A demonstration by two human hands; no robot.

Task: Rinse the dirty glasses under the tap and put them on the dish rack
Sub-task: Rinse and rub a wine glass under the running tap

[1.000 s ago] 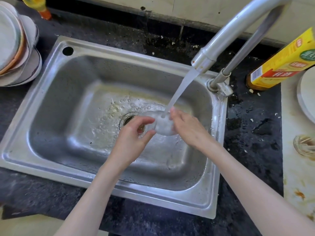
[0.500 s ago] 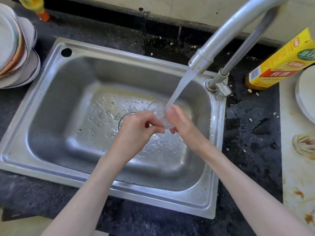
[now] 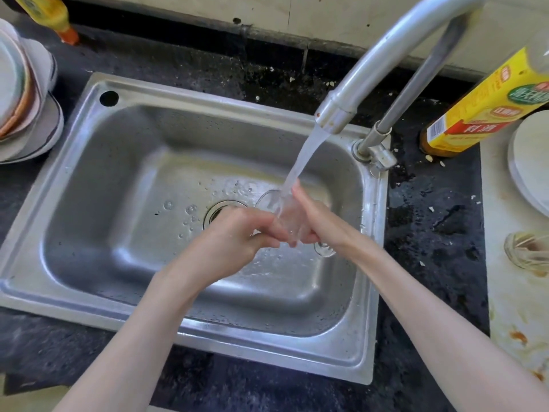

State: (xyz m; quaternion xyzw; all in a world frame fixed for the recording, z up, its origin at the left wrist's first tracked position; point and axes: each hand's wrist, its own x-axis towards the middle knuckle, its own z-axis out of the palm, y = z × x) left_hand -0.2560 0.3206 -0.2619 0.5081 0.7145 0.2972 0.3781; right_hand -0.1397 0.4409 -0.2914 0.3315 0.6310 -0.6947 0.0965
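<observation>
From the head view, the rinse step is under way: the tap [image 3: 383, 55] arcs in from the upper right and its stream [image 3: 303, 156] drops straight onto the glass [image 3: 285, 212], which sits above the middle of the sink [image 3: 118, 162], just right of the drain [image 3: 221, 211]. The left hand [image 3: 234, 242] has its fingers [image 3: 267, 230] curled in against the near side of the glass, pinching it, and the right hand [image 3: 315, 218] wraps it from the other side, fingertips up in the water. The glass is clear and half lost in the flow, but its round mouth shows at the far left end, so it looks tipped over, long axis running from the mouth, up and away toward the drain, back down to the base near the right wrist, where a small round foot seems to peek out. Exact tilt is hard to call through the water. Judging from here, the inside needs a good flush, then the next move calls for tipping the mouth down to drain and carrying it clear of the spout. No dish rack is in view. Another dirty glass [image 3: 527, 252] waits on the stained desk [image 3: 511, 316] at the right edge, and stacked plates [image 3: 26, 114] sit to the left of the sink.
</observation>
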